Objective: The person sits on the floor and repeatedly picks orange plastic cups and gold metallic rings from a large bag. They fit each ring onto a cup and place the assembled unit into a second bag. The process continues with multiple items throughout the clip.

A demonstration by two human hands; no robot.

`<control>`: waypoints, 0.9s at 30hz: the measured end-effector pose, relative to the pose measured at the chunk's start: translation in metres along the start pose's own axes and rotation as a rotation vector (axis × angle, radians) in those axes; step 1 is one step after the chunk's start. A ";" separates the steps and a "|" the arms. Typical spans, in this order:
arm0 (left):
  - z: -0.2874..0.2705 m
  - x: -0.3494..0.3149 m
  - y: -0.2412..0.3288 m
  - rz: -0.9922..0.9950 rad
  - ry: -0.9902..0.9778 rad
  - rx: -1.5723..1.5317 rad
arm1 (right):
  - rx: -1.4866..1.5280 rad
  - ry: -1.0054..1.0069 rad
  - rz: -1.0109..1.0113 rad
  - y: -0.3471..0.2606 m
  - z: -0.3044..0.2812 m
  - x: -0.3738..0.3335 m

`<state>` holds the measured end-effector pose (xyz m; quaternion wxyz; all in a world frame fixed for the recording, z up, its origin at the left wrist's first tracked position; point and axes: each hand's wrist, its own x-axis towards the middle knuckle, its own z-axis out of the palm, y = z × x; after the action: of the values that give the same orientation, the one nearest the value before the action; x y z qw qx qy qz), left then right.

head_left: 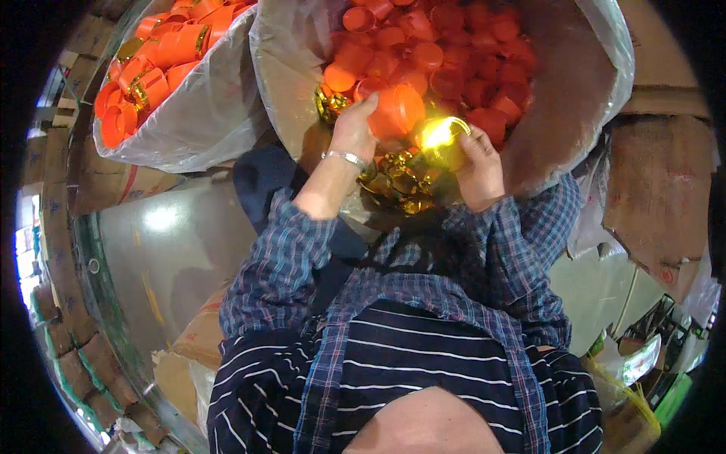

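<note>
My left hand (354, 135) grips an orange plastic cup-shaped piece (397, 111), fingers wrapped around its side. Close beside it on the right, my right hand (481, 168) pinches a shiny gold ring-like piece (446, 155) by its edge; glare washes out part of it. The two pieces are very near each other, and whether they touch I cannot tell. Under my hands lies a heap of loose gold pieces (401, 181). Behind them, many more orange cup pieces (427, 57) fill a large box lined with clear plastic (575, 151).
A second plastic-lined container (200, 125) at the far left holds orange cups (178, 45), several with gold bands. Cardboard (658, 197) stands at the right. Grey floor (162, 250) shows at left. Bags and a green item (673, 397) lie at the lower right.
</note>
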<state>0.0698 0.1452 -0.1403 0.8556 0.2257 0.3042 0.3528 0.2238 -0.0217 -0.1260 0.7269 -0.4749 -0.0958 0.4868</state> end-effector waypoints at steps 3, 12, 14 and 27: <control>0.028 -0.059 -0.006 -0.100 -0.051 -0.122 | -0.283 0.060 -0.069 -0.015 0.022 -0.010; 0.073 -0.131 -0.004 0.141 0.105 -0.045 | -1.053 -0.149 -0.843 -0.015 0.070 -0.066; 0.078 -0.138 -0.003 0.146 0.094 -0.042 | -1.094 -0.168 -0.808 -0.019 0.074 -0.070; 0.067 -0.150 -0.025 0.648 0.084 0.688 | -0.738 -0.129 -0.614 0.008 0.078 -0.065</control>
<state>0.0426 0.0065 -0.0533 0.5640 0.5647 0.3516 0.4892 0.1389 -0.0268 -0.0701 0.6125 -0.6196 -0.4429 0.2116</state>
